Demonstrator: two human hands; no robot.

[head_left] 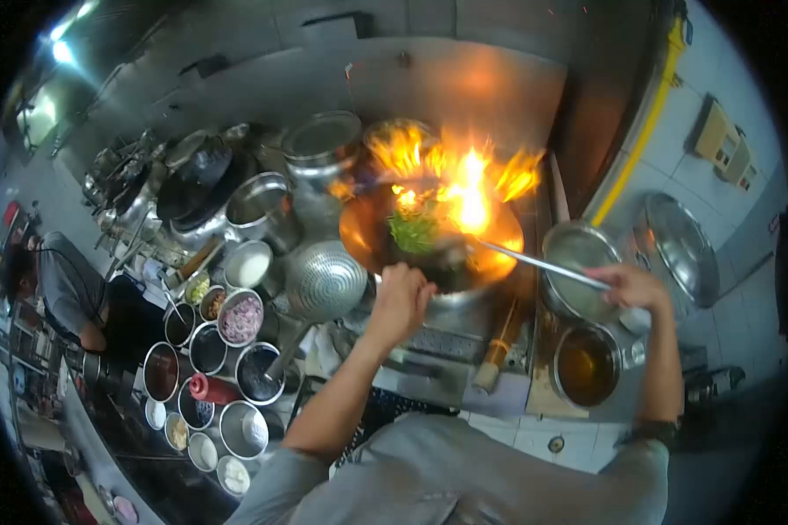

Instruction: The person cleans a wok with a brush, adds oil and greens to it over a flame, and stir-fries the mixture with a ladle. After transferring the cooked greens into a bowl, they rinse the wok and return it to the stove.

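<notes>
A wok (368,229) sits on the stove with tall orange flames (471,197) rising in and behind it. Green leafy vegetables (413,233) lie inside, beside the fire. My left hand (402,300) is closed at the wok's near left rim; its fingertips are partly hidden. In my right hand (635,289) is the shaft of a long-handled metal cooking utensil (543,264), which slants leftward into the wok. Its head is lost in the flames and dark interior. A round perforated strainer (327,278) lies just left of my left hand.
Several seasoning and ingredient pots, including chopped onion (241,318), crowd the left, with a red squeeze bottle (212,388). To the right stand a metal basin (584,297) and a pot of brown liquid (587,366). A bamboo brush (499,348) lies in front. Another person (74,280) is far left.
</notes>
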